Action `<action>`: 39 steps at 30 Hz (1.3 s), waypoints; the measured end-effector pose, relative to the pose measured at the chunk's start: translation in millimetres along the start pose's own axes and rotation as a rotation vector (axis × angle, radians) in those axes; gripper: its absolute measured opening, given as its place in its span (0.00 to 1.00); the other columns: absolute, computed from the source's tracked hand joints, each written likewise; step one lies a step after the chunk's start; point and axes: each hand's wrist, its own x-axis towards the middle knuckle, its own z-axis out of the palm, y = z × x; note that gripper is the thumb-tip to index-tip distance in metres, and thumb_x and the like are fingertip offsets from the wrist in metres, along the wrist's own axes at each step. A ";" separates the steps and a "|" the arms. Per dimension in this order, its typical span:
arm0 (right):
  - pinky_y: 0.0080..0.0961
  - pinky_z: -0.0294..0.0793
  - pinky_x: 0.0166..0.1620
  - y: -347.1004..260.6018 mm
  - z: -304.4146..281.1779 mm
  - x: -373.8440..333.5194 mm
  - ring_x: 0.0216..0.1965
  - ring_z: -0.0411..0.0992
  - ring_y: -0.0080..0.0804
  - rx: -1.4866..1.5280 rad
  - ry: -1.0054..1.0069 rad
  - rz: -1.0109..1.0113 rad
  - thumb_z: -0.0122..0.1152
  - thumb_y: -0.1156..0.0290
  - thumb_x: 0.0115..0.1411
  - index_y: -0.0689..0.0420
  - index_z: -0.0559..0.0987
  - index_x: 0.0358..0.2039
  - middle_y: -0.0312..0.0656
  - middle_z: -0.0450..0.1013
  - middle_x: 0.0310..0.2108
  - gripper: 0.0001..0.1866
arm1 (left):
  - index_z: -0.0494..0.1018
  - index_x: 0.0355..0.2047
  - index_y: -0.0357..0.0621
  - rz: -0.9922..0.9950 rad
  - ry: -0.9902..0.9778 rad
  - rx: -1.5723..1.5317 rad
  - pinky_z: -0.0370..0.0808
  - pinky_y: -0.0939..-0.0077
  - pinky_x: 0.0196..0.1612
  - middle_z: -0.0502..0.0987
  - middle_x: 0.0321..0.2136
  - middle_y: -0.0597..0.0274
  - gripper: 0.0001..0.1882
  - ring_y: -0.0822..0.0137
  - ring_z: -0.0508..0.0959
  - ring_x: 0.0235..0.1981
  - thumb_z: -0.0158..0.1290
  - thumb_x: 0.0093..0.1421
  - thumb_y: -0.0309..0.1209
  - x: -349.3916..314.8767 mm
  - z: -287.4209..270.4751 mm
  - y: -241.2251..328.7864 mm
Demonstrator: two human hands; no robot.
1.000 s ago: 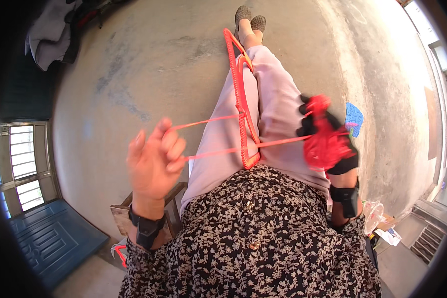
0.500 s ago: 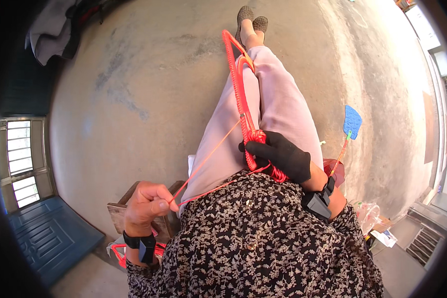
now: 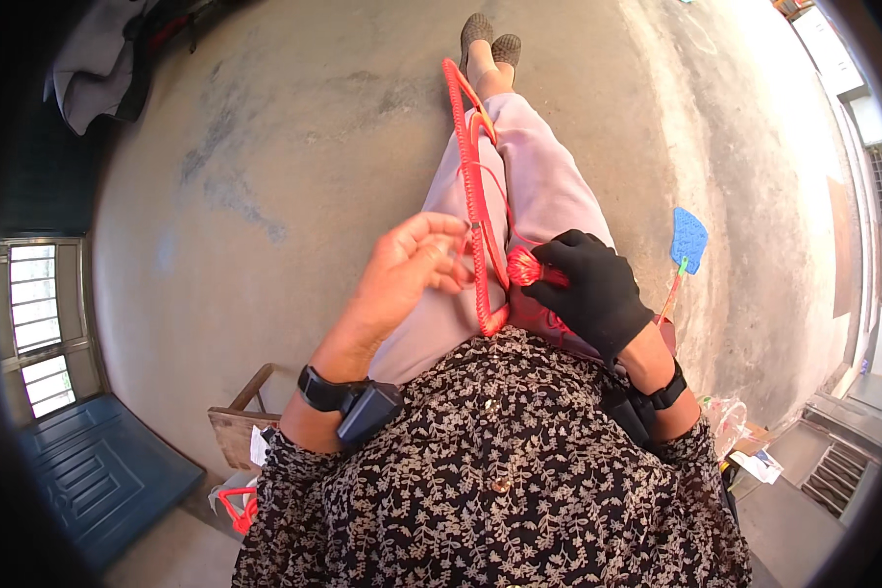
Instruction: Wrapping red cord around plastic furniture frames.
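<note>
A long, narrow frame wrapped in red cord (image 3: 475, 196) lies lengthwise along my thighs, its near end by the hem of my shirt. On its left side is my bare left hand (image 3: 416, 260), its curved fingers apart and the tips close to the wrapped edge at a small dark spot. In my black-gloved right hand (image 3: 593, 289) is a bundle of red cord (image 3: 525, 267), gripped just right of the frame. From the bundle a loose strand (image 3: 503, 191) loops up and across the frame. The gloved fingers partly cover the bundle.
A blue fly swatter (image 3: 689, 241) stands at my right, with a clear plastic bag (image 3: 725, 421) nearer me. At my left are a wooden stool (image 3: 233, 431) and another red frame (image 3: 237, 510). A blue panelled door (image 3: 103, 480) is farther left.
My left hand has let go of the taut strand and moved up and right to the frame. My right hand has drawn the bundle right, off the frame; the strand now hangs in a slack loop.
</note>
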 end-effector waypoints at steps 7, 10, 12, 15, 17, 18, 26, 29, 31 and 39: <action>0.30 0.73 0.46 -5.5 18.9 24.7 0.42 0.75 0.36 0.272 -0.187 -0.037 0.66 0.69 0.50 0.58 0.75 0.45 0.44 0.76 0.38 0.21 | 0.69 0.50 0.35 -0.173 -0.013 0.152 0.72 0.87 0.21 0.79 0.36 0.62 0.19 0.77 0.76 0.26 0.55 0.60 0.29 -11.8 20.4 -3.6; 0.24 0.73 0.49 -3.1 31.5 26.6 0.46 0.74 0.29 0.759 -0.200 -0.005 0.65 0.77 0.49 0.62 0.71 0.50 0.44 0.76 0.42 0.26 | 0.71 0.48 0.37 -0.182 -0.001 0.068 0.71 0.87 0.20 0.79 0.37 0.64 0.18 0.79 0.76 0.26 0.57 0.58 0.29 -8.9 15.1 -5.8; 0.24 0.74 0.46 -5.4 33.0 26.5 0.44 0.74 0.27 0.799 -0.163 -0.070 0.64 0.78 0.50 0.61 0.70 0.51 0.40 0.75 0.41 0.25 | 0.72 0.47 0.37 -0.153 0.034 0.056 0.71 0.87 0.20 0.79 0.37 0.65 0.18 0.79 0.76 0.27 0.58 0.57 0.30 -9.3 13.4 -10.8; 0.23 0.74 0.46 -3.8 23.2 25.2 0.43 0.74 0.24 0.757 -0.093 0.074 0.64 0.78 0.51 0.60 0.71 0.49 0.40 0.75 0.40 0.23 | 0.73 0.46 0.38 -0.055 0.152 0.072 0.72 0.85 0.22 0.79 0.36 0.66 0.17 0.79 0.76 0.28 0.58 0.57 0.29 -10.7 11.5 -12.0; 0.22 0.74 0.46 -1.6 13.7 26.2 0.42 0.74 0.23 0.757 0.003 0.101 0.65 0.77 0.51 0.60 0.71 0.49 0.40 0.76 0.39 0.23 | 0.71 0.49 0.38 0.111 0.198 0.062 0.74 0.81 0.27 0.79 0.39 0.64 0.18 0.76 0.77 0.32 0.56 0.58 0.30 -9.9 -4.4 -14.3; 0.21 0.74 0.45 0.8 8.3 27.5 0.42 0.74 0.21 0.761 0.098 0.130 0.65 0.77 0.51 0.59 0.72 0.49 0.39 0.76 0.39 0.23 | 0.70 0.50 0.39 0.147 0.290 -0.079 0.74 0.81 0.27 0.78 0.41 0.60 0.19 0.74 0.77 0.34 0.55 0.60 0.31 -15.8 -4.8 3.0; 0.35 0.71 0.51 -39.2 -8.3 48.9 0.48 0.72 0.42 0.178 0.368 -0.304 0.73 0.62 0.45 0.57 0.70 0.54 0.46 0.72 0.47 0.36 | 0.62 0.45 0.40 0.515 -0.052 -0.762 0.69 0.76 0.32 0.67 0.29 0.64 0.12 0.67 0.68 0.29 0.45 0.66 0.33 -99.0 -5.0 129.7; 0.30 0.70 0.49 -53.3 -4.0 66.4 0.44 0.72 0.41 0.054 0.164 -0.601 0.68 0.66 0.49 0.56 0.75 0.46 0.45 0.72 0.43 0.24 | 0.58 0.38 0.43 0.579 -0.384 -0.801 0.66 0.73 0.38 0.64 0.27 0.66 0.09 0.68 0.65 0.26 0.48 0.63 0.26 -130.3 3.8 173.6; 0.27 0.70 0.47 -53.9 -10.0 66.5 0.43 0.73 0.36 0.497 -0.078 -0.408 0.62 0.70 0.54 0.57 0.79 0.40 0.43 0.74 0.38 0.12 | 0.58 0.38 0.43 0.637 -0.433 -0.829 0.66 0.71 0.39 0.63 0.28 0.65 0.10 0.68 0.65 0.27 0.49 0.62 0.25 -139.7 -2.8 180.2; 0.25 0.71 0.45 -27.3 -50.6 24.0 0.35 0.74 0.31 1.267 -0.221 -0.125 0.41 0.64 0.68 0.65 0.75 0.31 0.43 0.75 0.29 0.19 | 0.68 0.46 0.37 0.359 0.323 -0.071 0.72 0.77 0.37 0.74 0.29 0.63 0.16 0.75 0.73 0.29 0.51 0.61 0.33 -54.0 -7.7 82.3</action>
